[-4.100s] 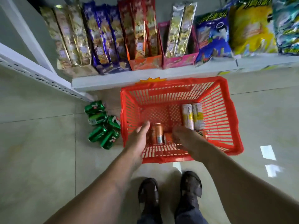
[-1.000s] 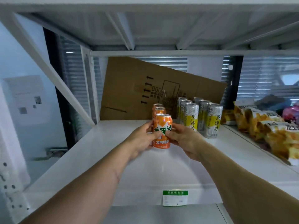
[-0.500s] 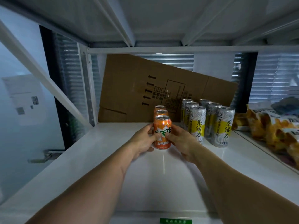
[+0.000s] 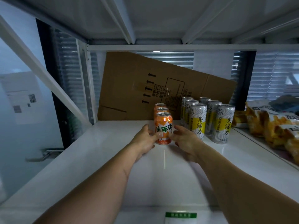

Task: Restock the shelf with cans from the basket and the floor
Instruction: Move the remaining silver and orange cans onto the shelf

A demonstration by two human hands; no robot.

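Orange can (image 4: 163,126) reading 美年达 upright on white shelf (image 4: 100,152), left hand (image 4: 146,140) gripping it, right hand (image 4: 184,139) released beside it, silver cans (image 4: 224,123) marked 茶活力

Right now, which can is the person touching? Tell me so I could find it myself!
Look at the white shelf with the big brown cardboard sheet leaning at the back. A short row of orange cans runs out from it, left of the taller silver-and-yellow cans. It is the front orange can, between the left hand and right hand.
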